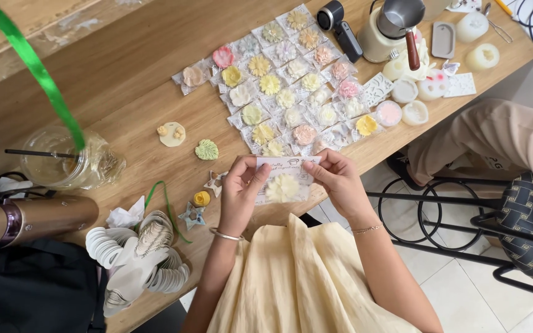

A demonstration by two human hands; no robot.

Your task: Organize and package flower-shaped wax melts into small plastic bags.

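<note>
Pinched between left hand (239, 192) and right hand (339, 182): small clear packet with pale yellow flower piece (283, 183), fingers closed on both side edges, above near edge of wooden table (124, 74).

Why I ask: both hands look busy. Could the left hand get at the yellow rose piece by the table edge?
Probably yes. The yellow rose piece lies bare just beside the left hand, nothing between, but that hand and the right hand hold a packaged flower.

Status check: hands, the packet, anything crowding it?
Left hand and right hand pinch-grip clear packet with pale yellow flower. Held above wooden table edge. Rows of wrapped flowers just beyond.
</note>
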